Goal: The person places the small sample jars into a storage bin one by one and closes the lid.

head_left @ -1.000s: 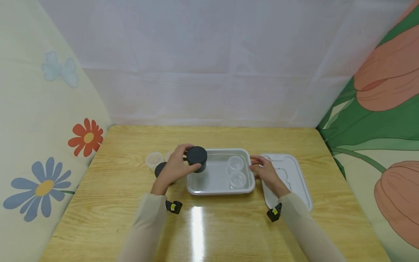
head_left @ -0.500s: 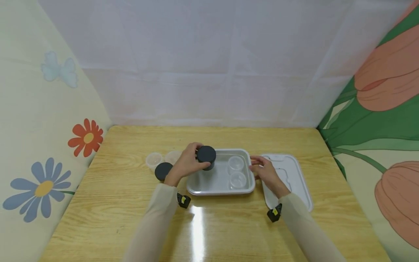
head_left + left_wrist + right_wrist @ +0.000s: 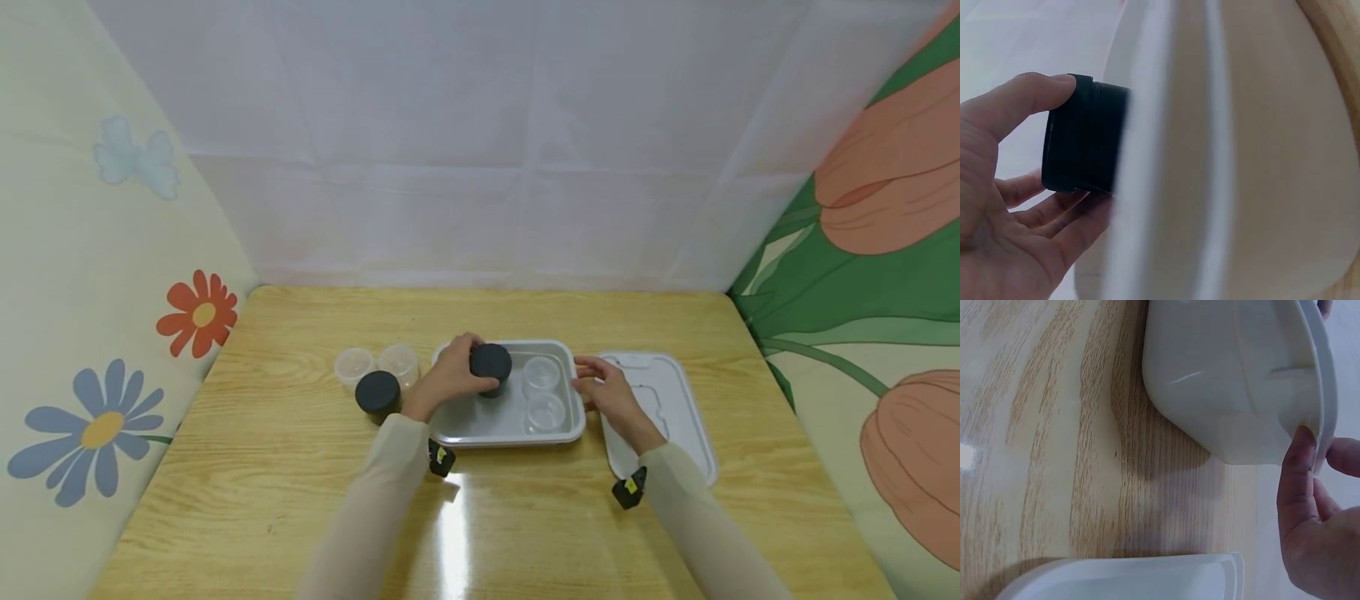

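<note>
Head view: left hand (image 3: 452,375) grips black jar (image 3: 491,363), thumb on the near side, fingers round the far side. Jar is about upright, lid up, over the middle of white container (image 3: 487,440), left of two clear cups. Those two, far container cup (image 3: 541,374) and near container cup (image 3: 545,412), stand one behind the other along the right end. Right hand (image 3: 611,396) is at the container's right edge, fingers bent toward the rim.

Left of the container, on wood-grain tabletop (image 3: 225,517): second black jar (image 3: 377,392) in front, left clear cup (image 3: 354,365) and right clear cup (image 3: 399,362) behind it. To the right, white lid (image 3: 671,408) lies flat with a groove showing, partly hidden by right hand and forearm. Black wrist cameras on both arms, light sleeves (image 3: 363,517). White cloth (image 3: 480,150) behind, flower-print panel (image 3: 101,429) on the left, tulip-print panel (image 3: 885,217) on the right.

Left wrist view: picture is turned sideways. Thumb on one side of the gripped jar's lid, other fingers on the opposite side. Jar's lower end is hidden behind the container wall, so can't tell whether its base touches the floor of the container.

Right wrist view: right hand pinches the container rim near a corner, one digit against the outer wall, another across the rim. White lid's edge at the bottom, apart from the container, tabletop grain between.
</note>
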A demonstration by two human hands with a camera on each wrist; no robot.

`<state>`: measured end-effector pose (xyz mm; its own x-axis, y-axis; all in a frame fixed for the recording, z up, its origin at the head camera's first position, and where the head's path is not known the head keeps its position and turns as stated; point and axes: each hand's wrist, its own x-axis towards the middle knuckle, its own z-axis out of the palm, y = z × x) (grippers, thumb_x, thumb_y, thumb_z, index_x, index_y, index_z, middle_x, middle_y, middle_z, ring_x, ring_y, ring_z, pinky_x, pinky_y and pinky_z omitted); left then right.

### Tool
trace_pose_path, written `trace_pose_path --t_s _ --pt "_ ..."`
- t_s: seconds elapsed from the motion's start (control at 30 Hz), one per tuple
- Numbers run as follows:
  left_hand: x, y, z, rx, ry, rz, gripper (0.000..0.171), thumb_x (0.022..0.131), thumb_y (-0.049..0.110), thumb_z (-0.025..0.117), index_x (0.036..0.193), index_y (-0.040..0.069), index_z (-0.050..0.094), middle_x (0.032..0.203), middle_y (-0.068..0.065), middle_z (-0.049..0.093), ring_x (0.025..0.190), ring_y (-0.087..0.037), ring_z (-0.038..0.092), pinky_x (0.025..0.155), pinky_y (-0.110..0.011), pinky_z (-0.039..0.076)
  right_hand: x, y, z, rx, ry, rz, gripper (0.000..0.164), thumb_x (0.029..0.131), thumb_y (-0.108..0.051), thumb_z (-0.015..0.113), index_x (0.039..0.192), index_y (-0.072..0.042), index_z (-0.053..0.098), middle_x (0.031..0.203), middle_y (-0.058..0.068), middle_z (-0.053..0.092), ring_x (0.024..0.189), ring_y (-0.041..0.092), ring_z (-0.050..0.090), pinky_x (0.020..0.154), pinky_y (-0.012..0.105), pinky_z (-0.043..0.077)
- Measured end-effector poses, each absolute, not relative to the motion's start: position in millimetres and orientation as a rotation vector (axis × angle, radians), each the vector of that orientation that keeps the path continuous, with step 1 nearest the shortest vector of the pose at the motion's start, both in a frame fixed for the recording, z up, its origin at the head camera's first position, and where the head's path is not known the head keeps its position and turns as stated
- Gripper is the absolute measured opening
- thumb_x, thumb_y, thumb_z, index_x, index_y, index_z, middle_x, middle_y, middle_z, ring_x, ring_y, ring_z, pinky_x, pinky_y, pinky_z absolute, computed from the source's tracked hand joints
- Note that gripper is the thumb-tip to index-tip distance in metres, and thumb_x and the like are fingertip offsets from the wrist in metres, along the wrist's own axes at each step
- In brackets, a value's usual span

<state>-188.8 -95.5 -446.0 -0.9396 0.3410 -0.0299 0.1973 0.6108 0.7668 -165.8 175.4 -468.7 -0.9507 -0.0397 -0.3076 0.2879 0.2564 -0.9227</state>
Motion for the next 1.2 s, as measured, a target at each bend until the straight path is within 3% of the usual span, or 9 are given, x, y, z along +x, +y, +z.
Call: trace_pose_path --t_s 1.2 --pt "-189 -77 -465 0.456 2.69 1.172 0.07 0.071 0.016 0.081 0.126 -0.007 0.046 0.125 -0.026 0.053 0.116 -0.036 0.052 0.102 -0.046 0.041 -167 176 -468 0.27 2.267 -1.718 0.046 0.091 -0.004 0.057 0.136 -0.003 0.047 0.119 0.017 0.054 0.085 0.01 0.055 0.063 0.027 0.053"
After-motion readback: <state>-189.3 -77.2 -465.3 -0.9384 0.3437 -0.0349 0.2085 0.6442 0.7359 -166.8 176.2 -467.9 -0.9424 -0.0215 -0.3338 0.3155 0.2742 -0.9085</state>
